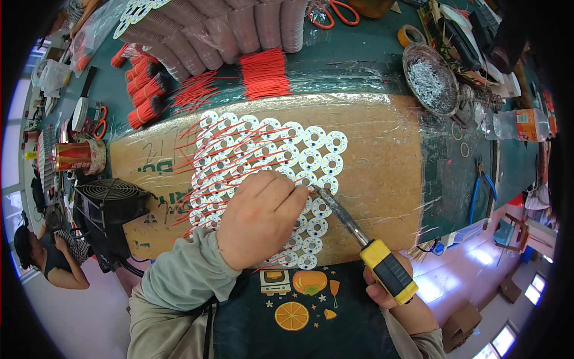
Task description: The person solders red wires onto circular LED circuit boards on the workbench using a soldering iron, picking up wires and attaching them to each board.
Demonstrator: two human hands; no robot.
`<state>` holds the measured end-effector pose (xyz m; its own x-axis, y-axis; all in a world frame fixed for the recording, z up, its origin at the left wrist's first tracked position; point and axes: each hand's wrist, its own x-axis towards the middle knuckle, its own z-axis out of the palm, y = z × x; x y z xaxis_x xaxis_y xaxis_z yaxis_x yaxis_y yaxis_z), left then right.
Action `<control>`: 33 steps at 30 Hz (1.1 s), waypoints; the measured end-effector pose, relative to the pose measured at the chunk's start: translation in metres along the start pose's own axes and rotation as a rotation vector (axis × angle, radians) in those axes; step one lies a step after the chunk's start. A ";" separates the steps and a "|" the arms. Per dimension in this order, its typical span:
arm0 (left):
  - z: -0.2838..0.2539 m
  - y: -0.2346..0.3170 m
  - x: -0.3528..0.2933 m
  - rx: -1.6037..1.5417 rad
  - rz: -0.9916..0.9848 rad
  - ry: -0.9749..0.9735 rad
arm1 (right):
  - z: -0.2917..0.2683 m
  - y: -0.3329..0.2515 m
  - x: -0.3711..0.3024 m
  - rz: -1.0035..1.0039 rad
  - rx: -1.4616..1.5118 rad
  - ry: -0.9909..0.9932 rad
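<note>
Rows of round white LED boards [310, 159], each with a centre hole, lie on the brown cardboard [382, 155]. Thin red wires [206, 168] cross many boards on the left side. My left hand [263, 218] is closed over the middle of the array, thumb and fingers pinched at a board on its right side. What the fingertips hold is hidden. In my right hand [375, 288] is a soldering iron [388, 272] with a yellow and black handle. Its tip reaches that board, right beside my left fingertips.
Stacked boards [242, 30] and red wire bundles [265, 73] stand at the back. A round dish of silvery bits [430, 81] sits at the right, beyond blue-handled pliers [476, 191]. On the left are a black fan [113, 200] and a tin [78, 157]. Another person [54, 257] sits far left.
</note>
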<state>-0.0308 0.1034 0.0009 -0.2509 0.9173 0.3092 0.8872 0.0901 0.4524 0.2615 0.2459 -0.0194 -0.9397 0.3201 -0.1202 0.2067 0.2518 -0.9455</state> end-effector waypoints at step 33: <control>-0.036 0.000 0.018 -0.123 -0.092 -0.003 | 0.003 -0.024 0.025 0.105 0.826 0.157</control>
<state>-0.0490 0.1058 0.0362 -0.3276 0.9085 0.2594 0.8065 0.1259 0.5776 0.2319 0.2456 -0.0003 -0.8652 0.4433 -0.2343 -0.0317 -0.5147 -0.8568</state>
